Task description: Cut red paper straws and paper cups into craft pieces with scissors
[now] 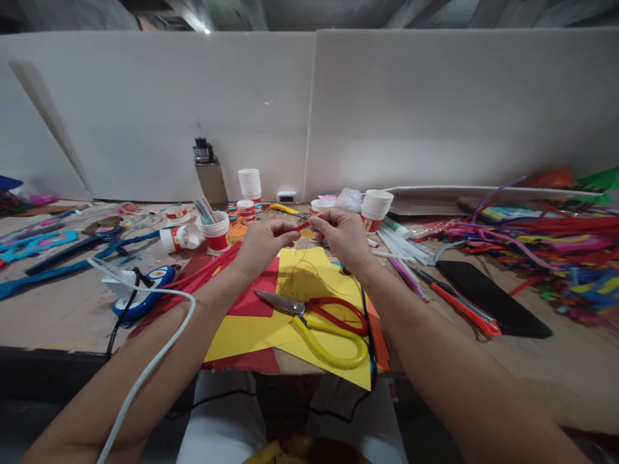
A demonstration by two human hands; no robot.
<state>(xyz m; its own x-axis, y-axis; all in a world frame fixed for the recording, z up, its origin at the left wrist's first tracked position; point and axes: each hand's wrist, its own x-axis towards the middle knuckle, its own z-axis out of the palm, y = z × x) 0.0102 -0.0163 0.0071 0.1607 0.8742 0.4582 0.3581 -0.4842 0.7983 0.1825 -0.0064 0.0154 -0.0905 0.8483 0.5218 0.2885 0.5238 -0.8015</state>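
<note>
bare forearms [438, 338] taper toward bare fingers [286, 239], with plain white trousers [222, 419] worn below.

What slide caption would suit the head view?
Left hand and right hand hold a thin red strip; red-and-yellow-handled metal scissors lie mostly on yellow paper.

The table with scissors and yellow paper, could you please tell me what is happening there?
A person pinches a thin red strip between the fingers of the left hand and right hand, above the table. Scissors lie unheld, mostly on yellow paper. A cutter lies to the right.
</note>
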